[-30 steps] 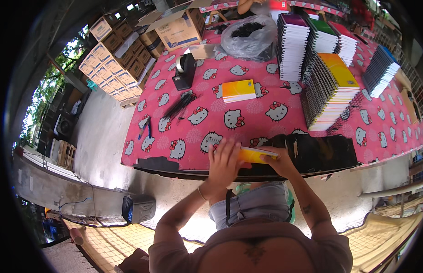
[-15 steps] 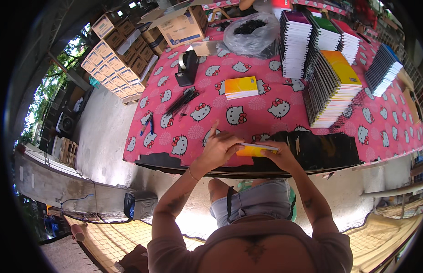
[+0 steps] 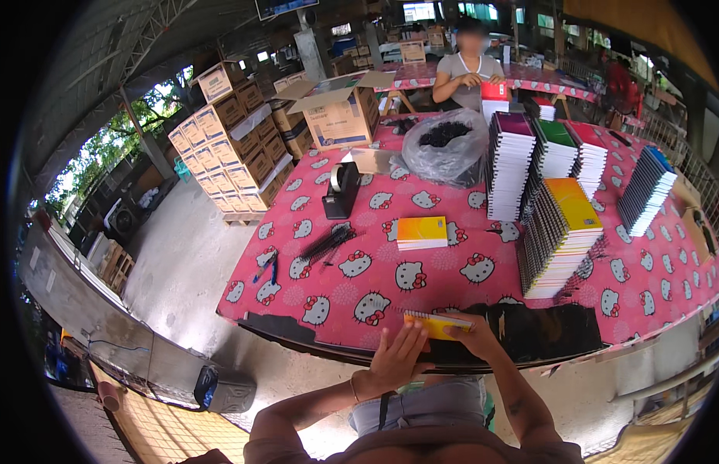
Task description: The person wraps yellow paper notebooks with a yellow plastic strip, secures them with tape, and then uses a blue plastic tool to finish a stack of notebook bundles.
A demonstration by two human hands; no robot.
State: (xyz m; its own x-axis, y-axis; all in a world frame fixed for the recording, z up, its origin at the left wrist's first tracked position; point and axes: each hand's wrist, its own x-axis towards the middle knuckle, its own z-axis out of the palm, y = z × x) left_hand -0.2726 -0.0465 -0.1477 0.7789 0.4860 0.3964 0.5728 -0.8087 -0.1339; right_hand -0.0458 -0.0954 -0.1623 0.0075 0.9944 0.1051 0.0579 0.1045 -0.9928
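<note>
Both hands, left hand (image 3: 394,357) and right hand (image 3: 471,334), grip one yellow notebook (image 3: 437,322) at the pink table's (image 3: 452,267) near edge. Beyond the notebook lies a yellow-orange pad (image 3: 422,232); an open brown carton (image 3: 340,112) stands at the table's far end.

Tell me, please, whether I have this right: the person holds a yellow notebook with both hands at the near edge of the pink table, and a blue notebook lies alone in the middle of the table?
Not quite. In the head view the lone notebook mid-table is yellow and orange, not blue. The rest holds: left hand and right hand hold the yellow notebook at the pink table near edge.
</note>
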